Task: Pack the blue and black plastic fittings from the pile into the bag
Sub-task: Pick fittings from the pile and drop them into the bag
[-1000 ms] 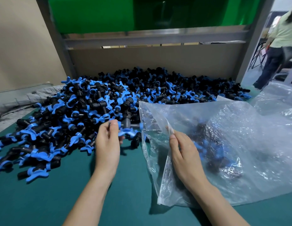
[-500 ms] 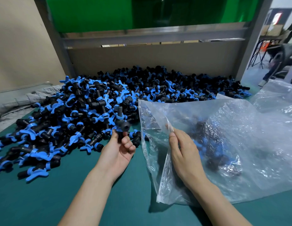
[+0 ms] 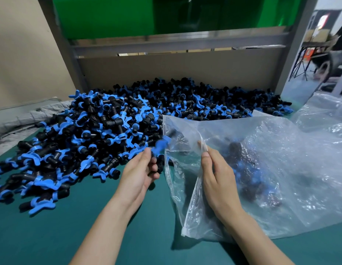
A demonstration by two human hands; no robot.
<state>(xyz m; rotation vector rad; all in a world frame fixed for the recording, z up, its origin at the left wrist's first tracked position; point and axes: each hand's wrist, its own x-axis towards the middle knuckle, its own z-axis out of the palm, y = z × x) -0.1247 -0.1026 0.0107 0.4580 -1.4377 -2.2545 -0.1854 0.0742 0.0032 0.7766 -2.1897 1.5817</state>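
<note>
Done: a small dark cluster of fittings (image 3: 246, 169) already lies inside the clear bag (image 3: 290, 159) and fills little of it.
In hand: the left hand (image 3: 139, 175) brings one fitting (image 3: 160, 145) to the bag's mouth. Motion blur hides the grip, but thumb and fingers (image 3: 147, 155) appear clamped on it.
Bag mouth: the right hand (image 3: 218, 176) pinches the bag's upper edge, fingers together on the film, and holds it open.
Left to do: the pile (image 3: 118, 127), left of and behind the bag on the bench (image 3: 51, 236), is very large. Packing looks to be at an early stage.
</note>
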